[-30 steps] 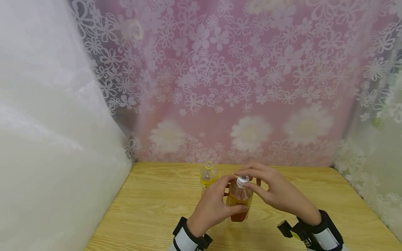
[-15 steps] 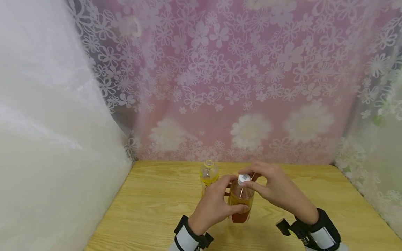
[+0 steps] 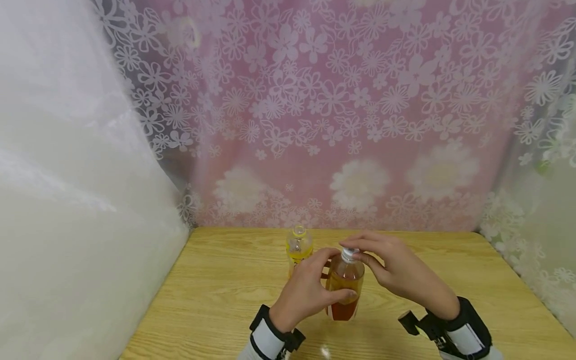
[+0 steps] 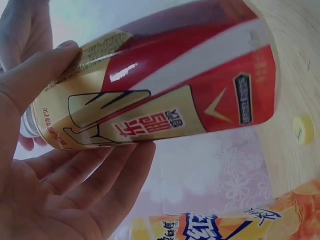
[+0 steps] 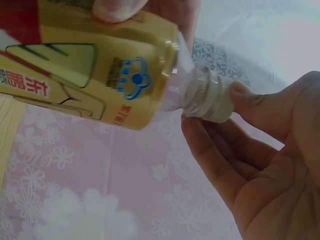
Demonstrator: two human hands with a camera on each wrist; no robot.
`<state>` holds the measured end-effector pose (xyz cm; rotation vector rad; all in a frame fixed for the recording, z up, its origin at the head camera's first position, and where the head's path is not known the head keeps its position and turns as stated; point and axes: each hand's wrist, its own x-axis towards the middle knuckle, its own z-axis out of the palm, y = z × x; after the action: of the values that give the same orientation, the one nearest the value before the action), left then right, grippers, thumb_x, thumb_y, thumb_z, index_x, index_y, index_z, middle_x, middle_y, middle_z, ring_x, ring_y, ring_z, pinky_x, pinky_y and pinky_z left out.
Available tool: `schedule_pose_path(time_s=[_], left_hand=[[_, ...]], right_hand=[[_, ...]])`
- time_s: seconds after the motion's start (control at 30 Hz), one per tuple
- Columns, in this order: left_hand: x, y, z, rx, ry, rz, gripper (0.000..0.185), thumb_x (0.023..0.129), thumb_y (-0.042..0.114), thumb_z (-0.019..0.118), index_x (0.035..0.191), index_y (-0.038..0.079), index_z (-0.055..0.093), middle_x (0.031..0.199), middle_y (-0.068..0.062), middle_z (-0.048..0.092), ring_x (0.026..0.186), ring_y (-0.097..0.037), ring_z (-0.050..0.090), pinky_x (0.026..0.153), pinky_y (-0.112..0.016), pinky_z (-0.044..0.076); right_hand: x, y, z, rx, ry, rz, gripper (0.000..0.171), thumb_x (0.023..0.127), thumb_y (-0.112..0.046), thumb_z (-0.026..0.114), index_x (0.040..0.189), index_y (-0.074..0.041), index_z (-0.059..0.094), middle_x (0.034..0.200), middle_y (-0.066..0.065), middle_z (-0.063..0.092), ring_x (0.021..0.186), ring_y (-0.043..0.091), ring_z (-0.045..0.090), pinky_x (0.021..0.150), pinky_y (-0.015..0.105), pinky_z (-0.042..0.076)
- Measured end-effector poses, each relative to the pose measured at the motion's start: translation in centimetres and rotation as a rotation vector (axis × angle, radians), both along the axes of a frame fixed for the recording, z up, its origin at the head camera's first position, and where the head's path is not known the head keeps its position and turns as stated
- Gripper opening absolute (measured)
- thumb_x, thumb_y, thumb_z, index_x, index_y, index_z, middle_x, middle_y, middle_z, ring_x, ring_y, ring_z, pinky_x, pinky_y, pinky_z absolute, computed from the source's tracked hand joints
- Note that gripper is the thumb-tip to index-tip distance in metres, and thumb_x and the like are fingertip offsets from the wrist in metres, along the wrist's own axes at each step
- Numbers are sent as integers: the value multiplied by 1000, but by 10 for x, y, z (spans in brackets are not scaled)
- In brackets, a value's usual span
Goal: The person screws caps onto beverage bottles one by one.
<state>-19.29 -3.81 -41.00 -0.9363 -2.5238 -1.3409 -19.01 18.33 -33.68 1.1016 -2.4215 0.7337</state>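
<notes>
Light wooden table (image 3: 450, 295), red-labelled bottle (image 3: 344, 292), open yellow bottle (image 3: 298, 248), loose yellow cap (image 4: 302, 129)

glossy plastic bottle (image 3: 344, 287); matt wood table (image 3: 225, 295).

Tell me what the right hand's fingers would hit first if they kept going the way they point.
Probably nothing new: the right hand already pinches the white cap of the red-labelled bottle; past it comes the left hand, though depth is unclear.

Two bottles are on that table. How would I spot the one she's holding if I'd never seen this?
Find the wooden table before the pink flowered curtain. Near its middle, the left hand grips a bottle while the right hand pinches its white cap. It has a red-and-gold label; the yellow bottle behind stands uncapped.
</notes>
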Motion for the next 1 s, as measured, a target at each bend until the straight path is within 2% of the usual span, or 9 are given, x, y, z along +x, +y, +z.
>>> schedule_pose_path(time_s=[0.17, 0.33, 0.5, 0.63, 0.73, 0.87, 1.0], left_hand=[[-1, 0, 0, 18, -43, -32, 68, 82, 47, 83, 139, 30, 50, 128, 11, 60, 111, -3, 62, 84, -22, 57], [0, 0, 0, 10, -36, -46, 68, 82, 48, 84, 139, 30, 51, 128, 11, 61, 109, -2, 62, 82, -19, 56], [0, -1, 1, 18, -41, -53, 69, 83, 49, 82, 141, 30, 50, 130, 10, 61, 110, -3, 62, 81, -18, 56], [-1, -2, 2, 23, -45, -60, 71, 84, 48, 82, 144, 31, 47, 133, 11, 59, 113, -4, 62, 83, -19, 56], [-1, -3, 2, 18, -59, -69, 73, 84, 47, 82, 146, 32, 45, 136, 11, 58, 115, -4, 61, 84, -19, 56], [0, -3, 2, 12, -93, -76, 76, 83, 47, 82, 147, 33, 45, 137, 11, 57, 114, -5, 61, 83, -19, 56], [0, -3, 2, 11, -98, -76, 71, 82, 46, 84, 142, 30, 49, 131, 10, 60, 111, -4, 62, 83, -21, 57]], right_hand=[[0, 1, -1, 1, -17, 31, 43, 89, 2, 74, 125, -20, 71, 123, -6, 67, 106, 13, 68, 82, 30, 60], [-1, 3, -1, -3, -17, 54, 42, 87, -1, 78, 124, -20, 71, 119, -8, 66, 100, 9, 66, 77, 26, 58], [-2, 0, -2, -7, 28, 80, 43, 87, 6, 74, 124, -16, 71, 120, -7, 66, 102, 11, 67, 80, 27, 59], [-2, -1, -2, -19, -4, 106, 50, 86, 16, 69, 127, -13, 70, 124, -6, 65, 105, 12, 67, 83, 27, 59], [0, -1, -1, -15, -29, 121, 54, 87, 19, 65, 129, -15, 69, 126, -6, 64, 108, 13, 67, 85, 27, 58], [1, 1, 0, 13, -23, 142, 54, 89, 15, 68, 132, -17, 68, 130, -5, 64, 114, 15, 65, 87, 28, 58], [1, 3, 1, 22, -14, 130, 49, 87, 7, 74, 130, -16, 69, 127, -5, 65, 111, 14, 67, 84, 31, 59]])
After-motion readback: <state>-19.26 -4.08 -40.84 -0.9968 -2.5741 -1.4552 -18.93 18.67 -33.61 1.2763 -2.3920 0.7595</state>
